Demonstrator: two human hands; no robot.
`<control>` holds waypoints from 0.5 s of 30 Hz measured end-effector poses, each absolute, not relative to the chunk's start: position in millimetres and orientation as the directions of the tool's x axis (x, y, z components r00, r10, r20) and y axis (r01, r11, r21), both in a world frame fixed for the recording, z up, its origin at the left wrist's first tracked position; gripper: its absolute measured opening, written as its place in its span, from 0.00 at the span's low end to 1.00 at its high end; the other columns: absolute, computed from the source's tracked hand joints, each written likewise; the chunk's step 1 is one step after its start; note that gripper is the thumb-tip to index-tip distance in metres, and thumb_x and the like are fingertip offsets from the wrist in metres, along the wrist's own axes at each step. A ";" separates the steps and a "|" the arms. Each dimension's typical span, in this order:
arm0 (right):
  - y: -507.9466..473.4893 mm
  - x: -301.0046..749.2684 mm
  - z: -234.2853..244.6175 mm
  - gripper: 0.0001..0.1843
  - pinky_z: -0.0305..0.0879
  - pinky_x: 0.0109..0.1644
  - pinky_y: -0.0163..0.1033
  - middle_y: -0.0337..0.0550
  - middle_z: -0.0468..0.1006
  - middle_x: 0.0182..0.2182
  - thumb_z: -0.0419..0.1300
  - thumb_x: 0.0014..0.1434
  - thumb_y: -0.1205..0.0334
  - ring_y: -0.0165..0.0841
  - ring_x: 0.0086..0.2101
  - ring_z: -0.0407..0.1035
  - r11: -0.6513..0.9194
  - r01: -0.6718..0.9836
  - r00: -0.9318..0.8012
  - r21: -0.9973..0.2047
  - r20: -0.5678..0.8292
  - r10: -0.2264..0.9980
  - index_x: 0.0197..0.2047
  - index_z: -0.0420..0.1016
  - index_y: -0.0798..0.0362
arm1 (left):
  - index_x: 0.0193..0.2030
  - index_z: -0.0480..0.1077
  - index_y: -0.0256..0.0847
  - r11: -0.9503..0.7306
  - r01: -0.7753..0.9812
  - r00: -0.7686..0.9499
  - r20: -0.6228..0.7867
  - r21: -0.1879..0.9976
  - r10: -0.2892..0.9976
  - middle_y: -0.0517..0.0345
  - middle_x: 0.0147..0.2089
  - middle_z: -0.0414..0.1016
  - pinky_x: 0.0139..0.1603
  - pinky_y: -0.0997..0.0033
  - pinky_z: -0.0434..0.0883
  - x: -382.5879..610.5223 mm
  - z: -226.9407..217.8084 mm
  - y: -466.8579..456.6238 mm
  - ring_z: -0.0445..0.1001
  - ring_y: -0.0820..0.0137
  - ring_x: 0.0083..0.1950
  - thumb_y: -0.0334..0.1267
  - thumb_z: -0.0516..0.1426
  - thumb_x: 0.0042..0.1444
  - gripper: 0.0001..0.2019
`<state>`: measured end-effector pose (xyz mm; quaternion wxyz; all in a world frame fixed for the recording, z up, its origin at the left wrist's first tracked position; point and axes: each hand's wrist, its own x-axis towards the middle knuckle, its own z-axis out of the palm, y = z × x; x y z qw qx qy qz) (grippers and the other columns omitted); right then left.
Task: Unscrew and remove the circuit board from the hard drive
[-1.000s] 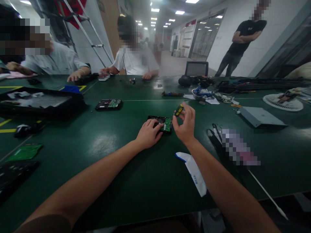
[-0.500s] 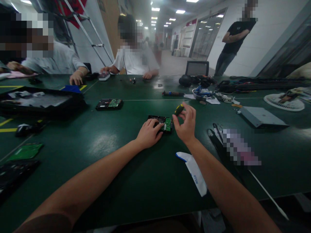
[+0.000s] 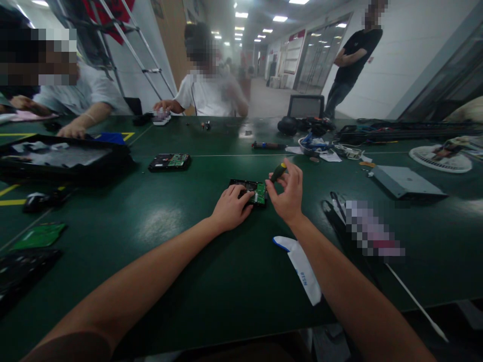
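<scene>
A hard drive (image 3: 260, 194) with a green circuit board lies on the dark green table ahead of me. My left hand (image 3: 231, 208) grips it, fingers across its top and thumb along the near edge. Just to the right, my right hand (image 3: 289, 195) is closed around the green and yellow handle of a screwdriver (image 3: 278, 172). The screwdriver's handle tilts up over the drive's right end; its tip is hidden by my fingers. Farther left lies a second hard drive (image 3: 169, 162), board side up, with no hand on it.
A white and blue wrapper (image 3: 305, 274) lies by my right forearm. A flat metal box (image 3: 407, 182), a white fan grille (image 3: 439, 160) and cables are on the right. A black tray-like casing (image 3: 64, 158) stands left; two people sit across the table.
The screwdriver handle has turned in my right fingers, which shifted slightly left. My left hand and the drive stay put. A co-worker's hand at the left moved left along the black casing.
</scene>
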<state>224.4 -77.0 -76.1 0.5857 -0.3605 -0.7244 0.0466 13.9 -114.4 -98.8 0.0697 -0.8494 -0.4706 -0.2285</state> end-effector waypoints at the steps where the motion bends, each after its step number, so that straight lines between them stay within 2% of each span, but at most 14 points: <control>1: -77.2 224.6 -75.9 0.44 0.82 0.51 0.52 0.52 0.57 0.64 0.62 0.64 0.65 0.47 0.56 0.70 0.740 0.465 -0.056 -0.485 0.818 0.572 0.76 0.46 0.36 | 0.64 0.70 0.42 -0.547 0.832 0.452 0.454 0.096 0.768 0.41 0.60 0.68 0.60 0.45 0.69 13.9 -99.0 -114.3 0.65 0.50 0.63 0.45 0.55 0.67 0.22; 4: -78.0 225.3 -75.5 0.43 0.82 0.51 0.53 0.52 0.58 0.65 0.61 0.63 0.65 0.48 0.59 0.68 0.739 0.475 -0.067 -0.479 0.817 0.573 0.76 0.47 0.37 | 0.64 0.70 0.42 -0.548 0.831 0.453 0.452 0.098 0.768 0.41 0.60 0.68 0.60 0.44 0.69 13.7 -99.6 -113.7 0.65 0.50 0.63 0.45 0.55 0.67 0.22; 8: -79.0 225.5 -75.6 0.44 0.81 0.52 0.54 0.53 0.61 0.65 0.61 0.63 0.65 0.47 0.57 0.70 0.741 0.478 -0.111 -0.471 0.805 0.583 0.76 0.46 0.40 | 0.64 0.70 0.42 -0.556 0.825 0.458 0.454 0.104 0.764 0.41 0.60 0.68 0.60 0.45 0.70 13.6 -99.9 -113.0 0.65 0.50 0.62 0.44 0.55 0.66 0.21; 15: -81.2 224.2 -74.5 0.42 0.81 0.53 0.52 0.50 0.69 0.64 0.58 0.66 0.63 0.41 0.49 0.77 0.734 0.441 -0.162 -0.517 0.758 0.631 0.77 0.41 0.40 | 0.63 0.70 0.41 -0.563 0.819 0.456 0.469 0.111 0.756 0.41 0.60 0.68 0.62 0.45 0.69 13.7 -100.1 -113.3 0.64 0.50 0.63 0.44 0.55 0.66 0.21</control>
